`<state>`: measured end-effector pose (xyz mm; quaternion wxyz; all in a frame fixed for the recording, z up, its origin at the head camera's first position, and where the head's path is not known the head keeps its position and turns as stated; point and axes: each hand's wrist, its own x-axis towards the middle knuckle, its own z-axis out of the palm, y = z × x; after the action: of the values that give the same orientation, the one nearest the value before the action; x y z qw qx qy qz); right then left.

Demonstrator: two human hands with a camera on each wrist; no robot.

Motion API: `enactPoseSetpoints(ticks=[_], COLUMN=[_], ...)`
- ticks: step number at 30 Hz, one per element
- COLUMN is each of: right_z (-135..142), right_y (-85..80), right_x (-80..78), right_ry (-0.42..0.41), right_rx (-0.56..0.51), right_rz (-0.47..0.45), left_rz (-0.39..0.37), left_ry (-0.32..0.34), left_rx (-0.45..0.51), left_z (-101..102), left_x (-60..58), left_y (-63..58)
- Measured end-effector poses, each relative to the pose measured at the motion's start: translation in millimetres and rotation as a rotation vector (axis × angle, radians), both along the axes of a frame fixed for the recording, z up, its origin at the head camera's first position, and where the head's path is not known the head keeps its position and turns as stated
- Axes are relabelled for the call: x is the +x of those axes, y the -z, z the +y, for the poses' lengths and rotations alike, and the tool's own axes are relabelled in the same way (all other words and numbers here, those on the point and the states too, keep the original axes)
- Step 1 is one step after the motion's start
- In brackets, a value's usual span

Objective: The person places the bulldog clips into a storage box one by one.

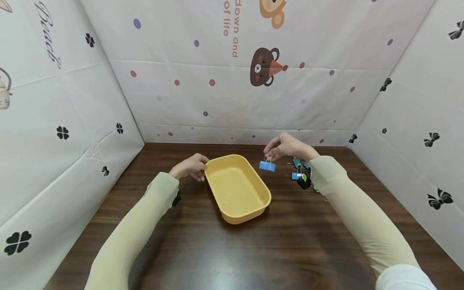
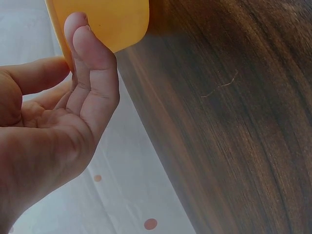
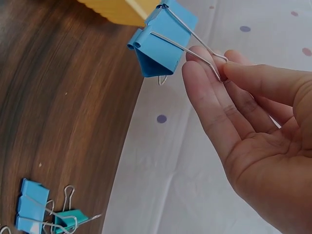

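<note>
A yellow plastic tray (image 1: 237,189) with rounded corners stands in the middle of the table, its inside bare. My left hand (image 1: 191,166) pinches the tray's far left corner; in the left wrist view the thumb meets the rim while the fingers lie against the wall (image 2: 124,24). Between thumb and fingers, my right hand (image 1: 284,146) holds a blue binder clip (image 3: 163,41) by its wire handle. The clip hangs just right of the tray, body downward in the head view.
Right of the tray, partly hidden by the right wrist, lie several binder clips, among them a blue one (image 3: 31,204) and a green one (image 3: 70,219). White patterned sheets (image 1: 232,100) wall the dark wooden table (image 1: 203,257) at the back and sides.
</note>
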<state>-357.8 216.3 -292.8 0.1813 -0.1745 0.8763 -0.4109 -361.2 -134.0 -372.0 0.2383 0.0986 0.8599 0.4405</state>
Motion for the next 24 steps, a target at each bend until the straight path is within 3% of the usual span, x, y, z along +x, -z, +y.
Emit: enactPoseSetpoints(ticks=[24], right_z=[-52.9], right_y=[-4.1], right_x=[4.9], right_ry=[-0.100], right_rx=[-0.028], right_rz=[0.065], left_rz=[0.001], left_ry=[-0.007], left_rx=[0.011], left_z=[0.4], left_x=[0.5], left_y=[1.3])
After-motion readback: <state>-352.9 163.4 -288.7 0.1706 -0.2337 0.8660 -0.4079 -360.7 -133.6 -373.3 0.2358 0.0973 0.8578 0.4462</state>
